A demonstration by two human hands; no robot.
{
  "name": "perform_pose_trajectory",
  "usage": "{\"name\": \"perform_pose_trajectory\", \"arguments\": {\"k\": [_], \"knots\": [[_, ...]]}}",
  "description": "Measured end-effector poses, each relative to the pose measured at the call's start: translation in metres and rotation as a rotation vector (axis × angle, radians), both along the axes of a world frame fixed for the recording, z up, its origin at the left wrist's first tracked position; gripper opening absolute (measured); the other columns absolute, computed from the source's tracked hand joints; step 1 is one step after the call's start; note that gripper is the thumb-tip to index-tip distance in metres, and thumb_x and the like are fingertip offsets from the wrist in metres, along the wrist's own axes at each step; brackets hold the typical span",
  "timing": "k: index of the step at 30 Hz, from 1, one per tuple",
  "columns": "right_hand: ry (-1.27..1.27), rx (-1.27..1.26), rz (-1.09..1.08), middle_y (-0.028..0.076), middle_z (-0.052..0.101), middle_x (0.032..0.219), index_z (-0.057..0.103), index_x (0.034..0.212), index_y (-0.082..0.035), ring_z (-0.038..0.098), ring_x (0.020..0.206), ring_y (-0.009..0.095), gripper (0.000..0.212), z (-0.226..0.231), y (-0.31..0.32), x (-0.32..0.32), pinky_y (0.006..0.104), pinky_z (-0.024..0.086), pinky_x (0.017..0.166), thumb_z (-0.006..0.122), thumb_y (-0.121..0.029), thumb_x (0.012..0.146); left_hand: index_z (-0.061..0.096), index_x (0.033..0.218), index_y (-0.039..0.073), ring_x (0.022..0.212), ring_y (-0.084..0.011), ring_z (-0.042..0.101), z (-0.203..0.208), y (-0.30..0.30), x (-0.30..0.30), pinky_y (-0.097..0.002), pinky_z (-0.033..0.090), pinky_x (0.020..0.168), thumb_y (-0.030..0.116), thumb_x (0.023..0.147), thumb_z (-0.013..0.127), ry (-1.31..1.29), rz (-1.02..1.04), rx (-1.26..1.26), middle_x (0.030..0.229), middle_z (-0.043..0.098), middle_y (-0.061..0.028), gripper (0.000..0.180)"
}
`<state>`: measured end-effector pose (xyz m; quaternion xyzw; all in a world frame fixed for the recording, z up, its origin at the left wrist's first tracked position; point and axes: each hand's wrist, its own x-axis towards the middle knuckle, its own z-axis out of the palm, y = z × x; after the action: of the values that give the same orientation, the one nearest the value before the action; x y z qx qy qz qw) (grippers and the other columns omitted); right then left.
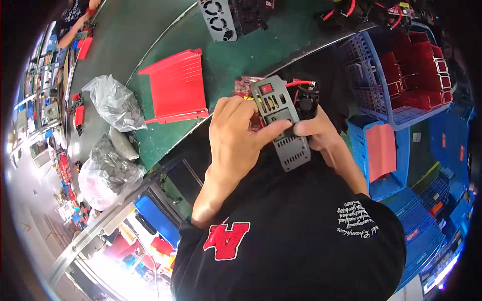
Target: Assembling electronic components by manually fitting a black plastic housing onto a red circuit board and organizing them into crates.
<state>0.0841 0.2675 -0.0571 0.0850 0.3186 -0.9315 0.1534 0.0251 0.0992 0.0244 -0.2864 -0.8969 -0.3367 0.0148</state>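
Note:
A grey metal end panel (292, 146) with slotted vents and a red rocker switch (266, 89) is held close to my body. My left hand (232, 126) grips its left side, the thumb lying across the panel's face. From the right, my right hand (320, 131) closes on the panel, its thumb tip near the left one. Behind the panel, a red circuit board (244, 86) shows in part. A black fan (307, 102) with red wires sits at the panel's right, just above my right hand. My fingertips behind these parts are hidden.
A red finned housing (178, 88) lies on the green table (226, 65), with plastic bags (114, 103) to its left. Perforated grey panels (219, 20) lie at the far edge. Blue crates (401, 118) with red parts stand at the right. Another person's arm (75, 30) shows far left.

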Motion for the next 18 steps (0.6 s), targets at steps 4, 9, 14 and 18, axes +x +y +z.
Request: {"name": "perform_pose_trajectory", "arguments": {"k": [4, 9, 14, 18], "knots": [[-0.118, 0.094, 0.126, 0.013, 0.062, 0.117, 0.048, 0.131, 0.000, 0.063, 0.104, 0.025, 0.082, 0.000, -0.001, -0.003, 0.0387, 0.051, 0.090, 0.078, -0.028, 0.060, 0.052, 0.066, 0.004, 0.063, -0.0281, 0.048, -0.005, 0.002, 0.008, -0.0380, 0.040, 0.056, 0.023, 0.064, 0.083, 0.026, 0.025, 0.001, 0.065, 0.049, -0.0077, 0.036], [-0.110, -0.093, 0.047, 0.016, 0.059, 0.123, 0.044, 0.135, 0.003, 0.060, 0.112, 0.028, 0.088, 0.008, -0.007, 0.007, 0.0406, 0.047, 0.099, 0.078, -0.020, 0.057, 0.061, 0.073, 0.004, 0.064, -0.0250, 0.055, 0.021, -0.008, -0.005, -0.0346, 0.043, 0.056, 0.027, 0.068, 0.080, 0.302, -0.155, -0.023, 0.066, 0.055, -0.0064, 0.030], [0.072, -0.077, -0.087, 0.010, 0.062, 0.117, 0.049, 0.129, 0.000, 0.060, 0.107, 0.022, 0.071, 0.000, -0.036, -0.012, 0.0367, 0.047, 0.095, 0.080, -0.004, 0.066, 0.061, 0.112, 0.000, 0.096, -0.0336, 0.061, -0.012, -0.104, -0.089, -0.0386, 0.048, 0.085, 0.031, 0.087, 0.060, 0.355, 0.393, -0.291, 0.106, 0.062, -0.0212, 0.041], [0.063, 0.058, -0.152, 0.006, 0.063, 0.111, 0.054, 0.123, -0.003, 0.060, 0.102, 0.017, 0.064, -0.011, -0.055, -0.025, 0.0343, 0.047, 0.093, 0.083, -0.008, 0.066, 0.046, 0.137, 0.004, 0.124, -0.0410, 0.047, -0.041, -0.159, -0.102, -0.0450, 0.037, 0.103, 0.029, 0.082, 0.061, 0.046, 0.232, -0.467, 0.137, 0.045, -0.0271, 0.062]]}}
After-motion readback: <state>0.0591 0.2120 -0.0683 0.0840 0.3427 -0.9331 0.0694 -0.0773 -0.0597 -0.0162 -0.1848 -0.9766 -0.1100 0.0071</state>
